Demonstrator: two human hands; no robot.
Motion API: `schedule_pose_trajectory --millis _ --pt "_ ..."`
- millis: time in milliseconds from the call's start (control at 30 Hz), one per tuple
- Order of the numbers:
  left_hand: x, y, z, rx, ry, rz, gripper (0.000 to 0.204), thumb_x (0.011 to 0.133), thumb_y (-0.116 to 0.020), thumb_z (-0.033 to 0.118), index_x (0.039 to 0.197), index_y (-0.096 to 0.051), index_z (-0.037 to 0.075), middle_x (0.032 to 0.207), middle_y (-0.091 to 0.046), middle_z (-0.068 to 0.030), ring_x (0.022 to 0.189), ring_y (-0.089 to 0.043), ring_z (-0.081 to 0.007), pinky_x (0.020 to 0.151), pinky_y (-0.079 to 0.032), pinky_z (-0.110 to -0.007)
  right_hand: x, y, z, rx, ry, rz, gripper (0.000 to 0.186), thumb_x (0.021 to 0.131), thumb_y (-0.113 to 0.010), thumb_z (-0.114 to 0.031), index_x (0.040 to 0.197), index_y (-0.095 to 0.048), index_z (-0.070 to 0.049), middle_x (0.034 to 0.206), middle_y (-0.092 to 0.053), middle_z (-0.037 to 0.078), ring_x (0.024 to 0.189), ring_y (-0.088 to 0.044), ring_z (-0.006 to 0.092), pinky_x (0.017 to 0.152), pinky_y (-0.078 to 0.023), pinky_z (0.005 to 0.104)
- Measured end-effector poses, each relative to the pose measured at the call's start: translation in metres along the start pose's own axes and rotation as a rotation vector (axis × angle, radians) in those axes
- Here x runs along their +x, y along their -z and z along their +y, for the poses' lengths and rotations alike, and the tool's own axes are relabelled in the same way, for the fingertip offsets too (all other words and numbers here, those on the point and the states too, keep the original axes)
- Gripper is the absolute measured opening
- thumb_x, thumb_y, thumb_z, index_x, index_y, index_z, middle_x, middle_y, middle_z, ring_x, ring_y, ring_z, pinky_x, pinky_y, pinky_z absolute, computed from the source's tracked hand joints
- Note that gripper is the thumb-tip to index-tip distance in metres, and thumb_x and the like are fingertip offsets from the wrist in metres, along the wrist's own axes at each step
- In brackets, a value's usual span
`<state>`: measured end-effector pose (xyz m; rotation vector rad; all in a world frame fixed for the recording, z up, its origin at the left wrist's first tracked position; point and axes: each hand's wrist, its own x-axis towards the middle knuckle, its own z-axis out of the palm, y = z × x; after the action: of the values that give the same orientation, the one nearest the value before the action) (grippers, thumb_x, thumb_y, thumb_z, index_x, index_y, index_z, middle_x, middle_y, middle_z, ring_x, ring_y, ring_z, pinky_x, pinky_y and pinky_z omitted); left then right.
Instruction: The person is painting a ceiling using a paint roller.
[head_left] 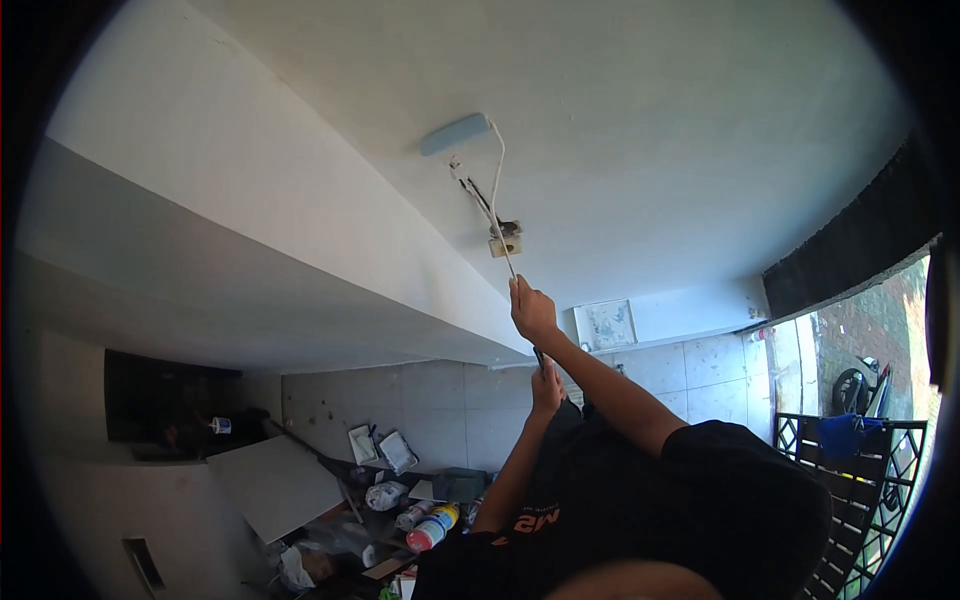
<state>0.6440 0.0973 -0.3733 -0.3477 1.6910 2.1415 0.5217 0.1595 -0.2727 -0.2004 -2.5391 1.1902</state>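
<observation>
A paint roller with a light blue sleeve (455, 135) and a bent white wire frame (497, 190) reaches up over the pale wall (650, 150). Whether the sleeve touches the wall, I cannot tell. My right hand (533, 308) is wrapped round the roller's handle just below the wire. Lower down, my left hand (547, 387) grips the same handle, its dark lower part showing between the hands. Behind the wire frame, an uncovered electrical box (507, 246) sits in the wall, with loose dark wires (478, 197) above it.
A white paint tray (605, 325) rests near the wall's foot. Two smaller trays (398, 453) lie on the tiled floor (430, 405) at lower left, near a large board (275, 487) and cluttered bottles (433, 527). A dark metal gate (850, 480) stands at right.
</observation>
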Motion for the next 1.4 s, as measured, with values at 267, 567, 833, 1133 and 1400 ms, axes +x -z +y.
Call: schedule_pose_trajectory --millis 267,567,833,1133,1400 --pt "-0.031 0.02 -0.05 0.074 0.108 -0.039 0.047 0.093 -0.038 0.044 0.061 -0.04 0.01 0.046 -0.037 0.0014 0.032 -0.038 -0.0103 0.031 -0.031 -0.026 -0.047 -0.012 0.053 0.096 -0.07 -0.197 0.036 0.096 -0.029 -0.03 0.079 -0.048 -0.005 0.057 -0.055 0.017 0.056 -0.055 0.0397 0.054 -0.042 0.0496" --pt "-0.018 0.01 -0.004 0.111 -0.084 0.061 0.037 0.094 -0.044 0.036 0.068 -0.041 0.009 0.048 -0.038 0.0023 0.035 -0.039 -0.0077 0.033 -0.032 -0.024 -0.018 0.011 0.01 0.243 0.007 -0.068 0.034 0.096 -0.031 -0.028 0.075 -0.045 -0.006 0.053 -0.052 0.013 0.051 -0.053 0.0371 0.049 -0.041 0.0462" --pt "-0.013 0.02 -0.018 0.125 0.09 -0.182 0.041 0.094 -0.04 0.042 0.071 -0.043 0.008 0.052 -0.042 0.0006 0.043 -0.046 -0.0102 0.043 -0.04 -0.025 -0.025 0.001 0.033 0.179 -0.089 -0.111 0.034 0.096 -0.031 -0.028 0.076 -0.046 -0.004 0.055 -0.052 0.016 0.053 -0.053 0.0386 0.05 -0.041 0.0477" --pt "0.048 0.037 0.111 0.842 -0.172 -0.226 0.039 0.093 -0.046 0.034 0.112 -0.055 0.001 0.107 -0.06 -0.0117 0.099 -0.056 -0.0215 0.089 -0.041 -0.031 -0.046 0.064 0.095 0.505 -0.186 -0.032 0.043 0.098 -0.026 -0.03 0.07 -0.042 -0.002 0.051 -0.041 0.008 0.045 -0.041 0.019 0.046 -0.035 0.0327" --pt "0.181 -0.034 0.31 0.614 -0.89 0.51 0.026 0.08 -0.061 0.022 0.095 -0.061 0.001 0.087 -0.066 -0.012 0.072 -0.064 -0.0229 0.067 -0.049 -0.032 -0.024 0.133 0.069 0.401 -0.241 0.053 0.046 0.098 -0.028 -0.033 0.069 -0.042 -0.001 0.05 -0.04 0.006 0.045 -0.039 0.015 0.046 -0.034 0.031"
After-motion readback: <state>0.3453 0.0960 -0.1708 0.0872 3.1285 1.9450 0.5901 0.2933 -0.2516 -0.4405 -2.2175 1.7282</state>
